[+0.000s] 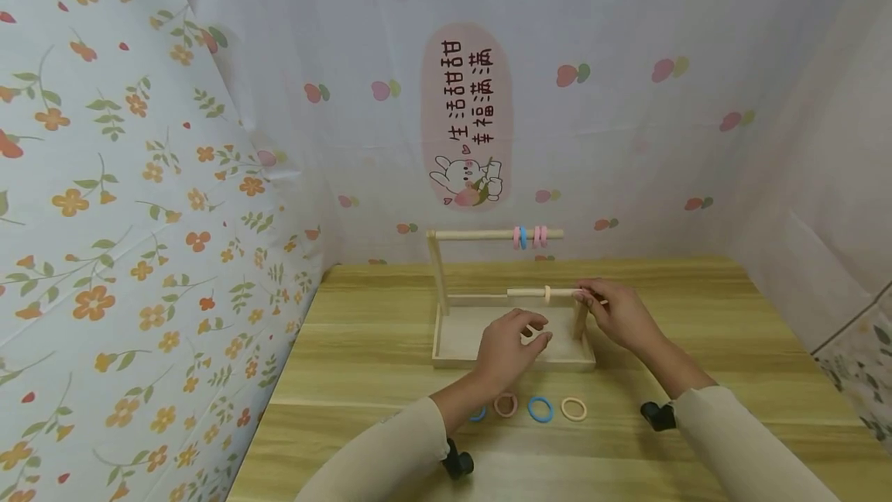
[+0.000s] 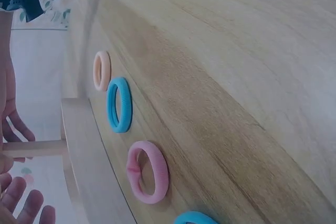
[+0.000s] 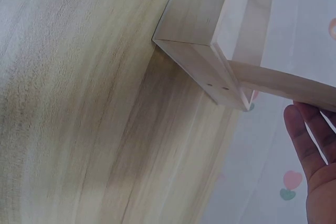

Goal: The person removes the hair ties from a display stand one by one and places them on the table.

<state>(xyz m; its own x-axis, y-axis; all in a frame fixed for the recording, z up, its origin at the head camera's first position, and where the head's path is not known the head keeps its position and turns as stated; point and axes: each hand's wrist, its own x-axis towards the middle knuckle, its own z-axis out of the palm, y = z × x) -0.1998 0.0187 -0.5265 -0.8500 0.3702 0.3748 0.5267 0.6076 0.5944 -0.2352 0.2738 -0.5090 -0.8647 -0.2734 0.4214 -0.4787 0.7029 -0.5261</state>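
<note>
Head view: right hand [image 1: 615, 314] grips the right end of the pale wooden lower rod [image 1: 527, 293], thumb and fingers at the short wooden upright post [image 1: 580, 321]; one cream ring [image 1: 547, 294] encircles the rod. Left hand [image 1: 506, 344]: over the shallow wooden tray [image 1: 516, 366], fingers loosely bent, holding nothing. Straight wooden upper rod [image 1: 481, 235] carries three pink rings [image 1: 516, 238], one blue ring [image 1: 523, 237]. Wood-grain table [image 1: 362, 347], before tray: two more blue rings [image 2: 126, 104], one pink, one cream.

The left hand [image 1: 507, 341] hovers, fingers loosely curved; the right hand [image 1: 616, 313] pinches.
</note>
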